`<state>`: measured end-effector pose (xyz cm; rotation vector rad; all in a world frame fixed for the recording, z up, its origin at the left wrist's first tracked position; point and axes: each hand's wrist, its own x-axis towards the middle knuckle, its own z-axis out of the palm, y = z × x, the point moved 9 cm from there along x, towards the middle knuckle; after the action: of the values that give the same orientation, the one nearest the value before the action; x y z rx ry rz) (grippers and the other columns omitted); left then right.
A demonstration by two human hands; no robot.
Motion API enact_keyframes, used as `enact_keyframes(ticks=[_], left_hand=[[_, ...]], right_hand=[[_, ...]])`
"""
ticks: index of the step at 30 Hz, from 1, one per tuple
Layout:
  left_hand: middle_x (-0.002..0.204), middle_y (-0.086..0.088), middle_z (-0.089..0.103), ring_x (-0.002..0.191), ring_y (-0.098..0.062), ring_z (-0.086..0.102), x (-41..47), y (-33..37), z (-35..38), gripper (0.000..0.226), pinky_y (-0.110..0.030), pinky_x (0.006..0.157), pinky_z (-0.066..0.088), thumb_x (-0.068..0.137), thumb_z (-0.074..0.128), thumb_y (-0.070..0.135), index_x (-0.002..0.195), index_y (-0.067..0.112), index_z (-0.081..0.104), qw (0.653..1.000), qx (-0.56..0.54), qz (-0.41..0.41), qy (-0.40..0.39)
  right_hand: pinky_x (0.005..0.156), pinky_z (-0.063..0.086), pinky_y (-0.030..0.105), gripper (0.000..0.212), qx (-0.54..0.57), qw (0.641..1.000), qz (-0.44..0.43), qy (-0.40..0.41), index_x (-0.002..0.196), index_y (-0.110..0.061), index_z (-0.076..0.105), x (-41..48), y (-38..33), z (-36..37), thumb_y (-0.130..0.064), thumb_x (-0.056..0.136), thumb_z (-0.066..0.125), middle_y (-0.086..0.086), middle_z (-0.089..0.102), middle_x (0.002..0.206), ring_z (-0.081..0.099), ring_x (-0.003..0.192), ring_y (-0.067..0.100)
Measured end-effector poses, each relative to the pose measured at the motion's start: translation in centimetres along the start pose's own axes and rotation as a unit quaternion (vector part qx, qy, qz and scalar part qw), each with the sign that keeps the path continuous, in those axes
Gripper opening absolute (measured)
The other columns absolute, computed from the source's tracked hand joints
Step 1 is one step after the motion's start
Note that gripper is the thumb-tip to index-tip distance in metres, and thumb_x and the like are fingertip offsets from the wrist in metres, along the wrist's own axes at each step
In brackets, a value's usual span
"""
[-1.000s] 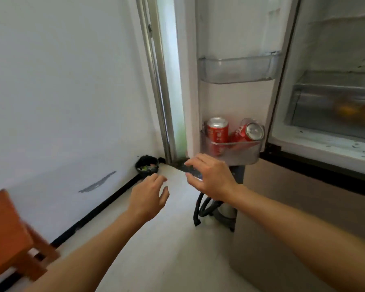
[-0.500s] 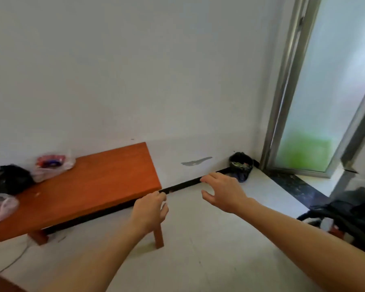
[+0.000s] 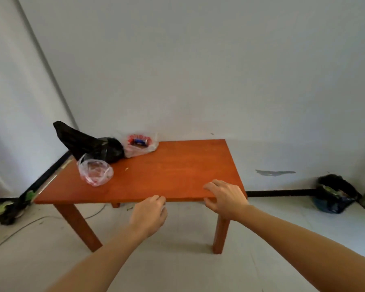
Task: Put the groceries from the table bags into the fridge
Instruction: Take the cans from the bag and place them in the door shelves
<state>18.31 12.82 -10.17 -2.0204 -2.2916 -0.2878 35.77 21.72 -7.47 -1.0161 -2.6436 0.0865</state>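
1. At the far-left corner of the counter (image 3: 177, 169) sit a black bag (image 3: 89, 144), a clear bag (image 3: 95, 172) and a red-printed bag (image 3: 139, 145)
2. My left hand (image 3: 149, 216) and right hand (image 3: 226, 197) hover empty, fingers loosely curled
3. Thin plastic should sag and slip; I'd gather the necks

The left hand (image 3: 149, 213) and the right hand (image 3: 226, 199) are both bare. Each one is at the end of a long, smooth arm. The left forearm (image 3: 105, 258) and the right forearm (image 3: 303, 243) are bare skin all the way to the bottom edge. The fingertips (image 3: 161, 199) of the left hand look blurry.
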Motion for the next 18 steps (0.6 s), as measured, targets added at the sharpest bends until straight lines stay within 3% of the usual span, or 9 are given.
enact_keyframes(ticks=[3, 6, 12, 18], left_hand=[[0.095, 0.004, 0.059, 0.090, -0.017, 0.058, 3.2, -3.8, 0.9, 0.018, -0.030, 0.064, 0.038, 0.094, 0.045, 0.033, 0.098, 0.020, 0.057, 1.000, 0.003, -0.013, 0.006], [0.089, 0.003, 0.059, 0.086, -0.019, 0.059, 6.8, -7.9, 1.4, 0.016, -0.032, 0.063, 0.042, 0.092, 0.047, 0.031, 0.092, 0.019, 0.057, 0.999, -0.006, -0.035, 0.014], [0.093, 0.006, 0.058, 0.084, -0.013, 0.056, 13.9, -15.9, 1.4, 0.017, -0.030, 0.071, 0.048, 0.093, 0.043, 0.033, 0.096, 0.022, 0.057, 0.997, 0.001, -0.070, 0.011], [0.097, 0.007, 0.060, 0.088, -0.012, 0.057, 18.6, -24.2, 2.6, 0.019, -0.031, 0.081, 0.049, 0.094, 0.044, 0.032, 0.101, 0.022, 0.059, 0.994, -0.001, -0.112, 0.015]], right_hand=[[0.078, 0.047, 0.027, 0.041, 0.005, 1.000, -0.019, -0.012, 0.129, -0.026, 0.051, 6.1, -0.2, 2.6, -0.044, 0.092, 0.050, -0.006, 0.057, 0.120, 0.056, 0.106, 0.014], [0.080, 0.045, 0.027, 0.041, 0.012, 0.999, -0.025, -0.023, 0.130, -0.027, 0.050, 12.6, 0.2, 5.2, -0.044, 0.093, 0.049, -0.006, 0.056, 0.125, 0.055, 0.110, 0.015], [0.089, 0.046, 0.031, 0.041, 0.014, 0.997, -0.040, -0.065, 0.131, -0.028, 0.047, 25.3, 0.4, 10.1, -0.045, 0.093, 0.047, -0.005, 0.053, 0.130, 0.053, 0.116, 0.015], [0.087, 0.049, 0.030, 0.040, 0.010, 0.993, -0.062, -0.103, 0.129, -0.028, 0.049, 35.1, -2.0, 15.7, -0.045, 0.093, 0.049, -0.006, 0.055, 0.126, 0.055, 0.110, 0.014]])
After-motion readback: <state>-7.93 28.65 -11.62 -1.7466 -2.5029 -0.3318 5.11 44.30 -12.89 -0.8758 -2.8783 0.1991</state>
